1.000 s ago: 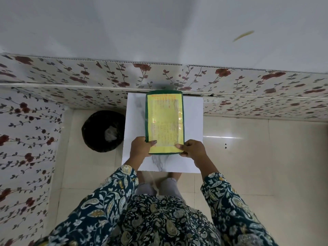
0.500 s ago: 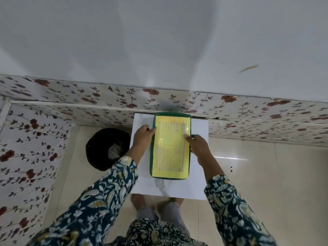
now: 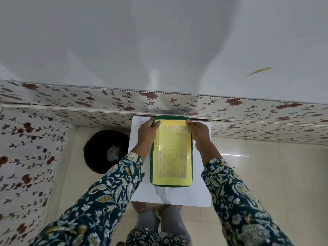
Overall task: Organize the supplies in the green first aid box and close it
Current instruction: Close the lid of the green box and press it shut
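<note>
- Head view: green first aid box [image 3: 170,185] lies flat, lid shut, on a small white marbled table [image 3: 170,197], long axis running away from the person, far end near the floral wall panel [image 3: 230,105].
- Lid carries a yellow label [image 3: 171,153] w/ rows of red and dark print; too blurred to read, no brand legible.
- Left hand [image 3: 147,134] at box's far left corner: fingers curled over the green edge, thumb resting on the yellow label.
- Right hand [image 3: 199,133] at far right corner, same hold: fingers wrapped down the side, thumb on top.
- Both hands close around the box's far end; near end is free.
- Black bin [image 3: 104,151] on floor, left of table.
</note>
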The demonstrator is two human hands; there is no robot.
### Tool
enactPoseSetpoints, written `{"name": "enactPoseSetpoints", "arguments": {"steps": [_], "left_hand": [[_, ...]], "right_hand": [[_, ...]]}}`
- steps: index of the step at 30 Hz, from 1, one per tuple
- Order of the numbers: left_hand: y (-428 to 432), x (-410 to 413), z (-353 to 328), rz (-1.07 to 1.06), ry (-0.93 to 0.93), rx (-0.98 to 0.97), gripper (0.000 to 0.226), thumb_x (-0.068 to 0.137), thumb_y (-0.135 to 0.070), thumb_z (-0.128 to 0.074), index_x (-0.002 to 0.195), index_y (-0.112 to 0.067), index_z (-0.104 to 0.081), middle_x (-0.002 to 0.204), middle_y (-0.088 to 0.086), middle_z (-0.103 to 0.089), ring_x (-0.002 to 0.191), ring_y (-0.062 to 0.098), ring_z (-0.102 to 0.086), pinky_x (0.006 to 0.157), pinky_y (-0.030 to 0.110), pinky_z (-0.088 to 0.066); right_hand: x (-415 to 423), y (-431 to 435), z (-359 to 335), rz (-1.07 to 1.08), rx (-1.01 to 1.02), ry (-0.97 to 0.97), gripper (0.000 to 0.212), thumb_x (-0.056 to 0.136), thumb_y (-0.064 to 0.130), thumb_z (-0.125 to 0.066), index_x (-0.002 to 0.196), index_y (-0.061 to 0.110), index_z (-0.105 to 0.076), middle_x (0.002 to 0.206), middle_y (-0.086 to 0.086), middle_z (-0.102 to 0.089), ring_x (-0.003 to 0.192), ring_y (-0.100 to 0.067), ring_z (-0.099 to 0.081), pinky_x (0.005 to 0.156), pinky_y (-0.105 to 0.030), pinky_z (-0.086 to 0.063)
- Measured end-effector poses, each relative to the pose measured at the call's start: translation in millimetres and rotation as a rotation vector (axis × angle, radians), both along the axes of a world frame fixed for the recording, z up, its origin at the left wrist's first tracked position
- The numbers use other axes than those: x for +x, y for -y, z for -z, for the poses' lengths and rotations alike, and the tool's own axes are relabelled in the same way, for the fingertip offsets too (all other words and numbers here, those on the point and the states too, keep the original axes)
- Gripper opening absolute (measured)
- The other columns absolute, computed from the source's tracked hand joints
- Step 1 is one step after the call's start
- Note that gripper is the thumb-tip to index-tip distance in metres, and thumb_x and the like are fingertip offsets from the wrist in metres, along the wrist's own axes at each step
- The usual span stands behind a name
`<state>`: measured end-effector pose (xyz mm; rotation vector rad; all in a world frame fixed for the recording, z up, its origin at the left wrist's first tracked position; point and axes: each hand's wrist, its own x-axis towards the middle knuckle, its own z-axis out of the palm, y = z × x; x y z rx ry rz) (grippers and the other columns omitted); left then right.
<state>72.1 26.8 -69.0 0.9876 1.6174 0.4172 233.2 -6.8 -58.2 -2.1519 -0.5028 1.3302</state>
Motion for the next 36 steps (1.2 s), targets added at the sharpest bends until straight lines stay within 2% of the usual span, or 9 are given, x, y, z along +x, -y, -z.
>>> {"name": "enactPoseSetpoints", "arguments": {"steps": [7, 11, 15, 18, 23, 25, 29, 33, 36], "left_hand": [[-8, 1, 14, -0.101, 0.065, -0.005, 0.042, 0.092, -0.018, -0.057, 0.131, -0.004, -0.055, 0.127, 0.016, -0.064, 0.118, 0.030, -0.059, 0.106, 0.040, -0.045], [-17, -1, 17, -0.174, 0.165, -0.101, 0.040, 0.090, -0.012, -0.059, 0.128, -0.001, -0.057, 0.116, 0.009, -0.065, 0.106, 0.023, -0.060, 0.099, 0.033, -0.046], [-24, -6, 18, -0.253, 0.307, -0.234, 0.040, 0.091, -0.005, -0.056, 0.130, 0.001, -0.054, 0.117, 0.014, -0.062, 0.104, 0.022, -0.056, 0.104, 0.037, -0.042], [-23, -4, 20, -0.327, 0.337, -0.262, 0.038, 0.090, -0.003, -0.055, 0.128, 0.003, -0.054, 0.102, 0.013, -0.064, 0.100, 0.024, -0.055, 0.090, 0.035, -0.047], [-29, -2, 27, -0.375, 0.326, -0.235, 0.035, 0.088, 0.002, -0.057, 0.123, 0.006, -0.057, 0.081, 0.004, -0.062, 0.098, 0.023, -0.054, 0.101, 0.040, -0.044], [-27, -1, 27, -0.382, 0.321, -0.221, 0.034, 0.088, 0.002, -0.057, 0.122, 0.006, -0.058, 0.080, 0.004, -0.062, 0.096, 0.023, -0.055, 0.094, 0.038, -0.047], [-27, 2, 28, -0.413, 0.289, -0.171, 0.028, 0.088, 0.001, -0.058, 0.115, 0.006, -0.062, 0.086, 0.008, -0.065, 0.090, 0.022, -0.057, 0.091, 0.035, -0.048], [-20, -8, 47, -0.437, 0.056, -0.208, 0.019, 0.087, 0.000, -0.051, 0.088, 0.001, -0.070, 0.095, 0.020, -0.070, 0.086, 0.027, -0.061, 0.078, 0.035, -0.050], [-2, -19, 53, -0.550, 0.251, -0.233, 0.019, 0.091, -0.005, -0.051, 0.078, -0.004, -0.066, 0.067, 0.004, -0.074, 0.072, 0.022, -0.060, 0.062, 0.024, -0.054]], "right_hand": [[2, -5, 10, 0.143, 0.034, -0.092, 0.038, 0.090, 0.031, -0.056, 0.119, 0.006, -0.060, 0.115, -0.008, -0.065, 0.101, -0.026, -0.059, 0.088, -0.035, -0.049], [2, -3, 14, 0.203, 0.060, -0.148, 0.033, 0.091, 0.027, -0.055, 0.116, 0.005, -0.059, 0.100, -0.005, -0.062, 0.090, -0.022, -0.057, 0.078, -0.030, -0.045], [5, -3, 16, 0.227, 0.062, -0.187, 0.025, 0.089, 0.026, -0.058, 0.106, 0.008, -0.062, 0.101, -0.006, -0.064, 0.095, -0.025, -0.060, 0.091, -0.037, -0.050], [8, -1, 18, 0.224, 0.066, -0.264, 0.012, 0.090, 0.025, -0.057, 0.089, 0.014, -0.060, 0.097, -0.009, -0.065, 0.090, -0.026, -0.058, 0.090, -0.040, -0.049], [14, -4, 19, 0.197, 0.087, -0.368, 0.013, 0.093, 0.022, -0.052, 0.100, 0.011, -0.055, 0.082, -0.005, -0.064, 0.077, -0.020, -0.059, 0.081, -0.035, -0.045], [14, -4, 20, 0.199, 0.090, -0.377, 0.008, 0.093, 0.020, -0.051, 0.093, 0.013, -0.055, 0.081, -0.005, -0.063, 0.078, -0.021, -0.058, 0.079, -0.035, -0.046], [11, -3, 23, 0.237, 0.106, -0.356, 0.012, 0.093, 0.019, -0.052, 0.082, 0.017, -0.057, 0.084, -0.007, -0.065, 0.080, -0.023, -0.061, 0.081, -0.037, -0.052], [4, -11, 27, 0.244, 0.071, -0.198, 0.017, 0.090, 0.030, -0.056, 0.082, 0.018, -0.065, 0.091, -0.010, -0.061, 0.083, -0.025, -0.054, 0.079, -0.038, -0.049], [12, 4, 34, 0.365, 0.096, -0.115, 0.020, 0.092, 0.021, -0.054, 0.094, 0.006, -0.066, 0.077, -0.007, -0.059, 0.074, -0.022, -0.050, 0.067, -0.031, -0.043]]}}
